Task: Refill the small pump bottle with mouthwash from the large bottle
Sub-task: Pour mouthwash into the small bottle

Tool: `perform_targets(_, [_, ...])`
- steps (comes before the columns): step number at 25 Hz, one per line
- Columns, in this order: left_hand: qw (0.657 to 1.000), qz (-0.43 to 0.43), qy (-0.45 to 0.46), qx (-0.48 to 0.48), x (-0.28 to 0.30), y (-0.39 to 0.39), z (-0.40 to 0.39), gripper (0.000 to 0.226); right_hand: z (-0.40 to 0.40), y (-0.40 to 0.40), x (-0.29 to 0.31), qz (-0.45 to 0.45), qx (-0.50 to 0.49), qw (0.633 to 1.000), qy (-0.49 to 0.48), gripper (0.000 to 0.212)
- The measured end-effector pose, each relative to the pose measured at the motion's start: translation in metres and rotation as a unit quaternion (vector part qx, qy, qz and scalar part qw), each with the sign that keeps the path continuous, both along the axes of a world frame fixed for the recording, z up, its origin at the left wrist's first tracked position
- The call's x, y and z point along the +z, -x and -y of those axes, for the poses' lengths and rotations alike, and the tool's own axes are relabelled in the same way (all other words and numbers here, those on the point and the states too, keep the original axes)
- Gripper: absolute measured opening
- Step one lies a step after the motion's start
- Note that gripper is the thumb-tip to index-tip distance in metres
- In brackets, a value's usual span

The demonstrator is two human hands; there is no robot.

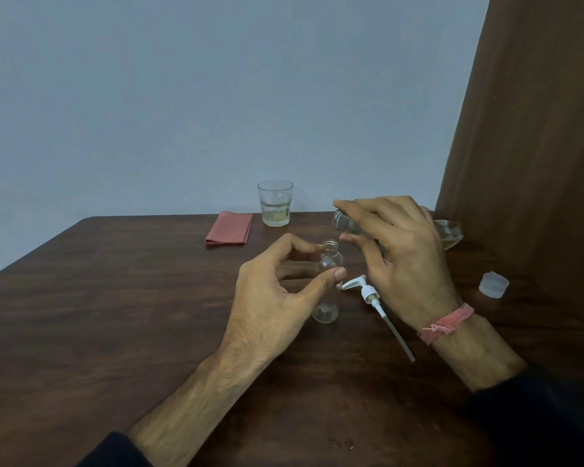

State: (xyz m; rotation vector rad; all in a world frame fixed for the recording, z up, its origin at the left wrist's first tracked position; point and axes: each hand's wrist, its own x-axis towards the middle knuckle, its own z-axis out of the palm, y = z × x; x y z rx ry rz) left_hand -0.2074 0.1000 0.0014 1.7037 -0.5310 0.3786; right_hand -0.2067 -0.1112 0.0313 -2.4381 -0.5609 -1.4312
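Most of the table (115,298) on the left side is sitting wide open, tons of room to come in from there. The right side is getting crowded: the pump head (368,293) with its long tube is lying just right of the small bottle (329,281), the cap (493,284) is sitting further right, and the brown curtain (526,146) is walling that edge off. At the back, the glass (275,203) and folded red cloth (229,228) are standing near the wall, well apart from the bottle.
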Motion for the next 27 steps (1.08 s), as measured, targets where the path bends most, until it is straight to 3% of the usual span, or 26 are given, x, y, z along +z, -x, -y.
perform_targets(12, [0.998, 0.015, -0.006, 0.053, -0.003, 0.003, 0.004, 0.047, 0.005, 0.003, 0.0, -0.013, -0.01, 0.999, 0.039, 0.045])
perform_targets(27, [0.998, 0.008, -0.021, 0.056, -0.001, 0.002, 0.001, 0.042, 0.006, 0.01, 0.008, 0.006, -0.021, 0.995, 0.094, 0.046])
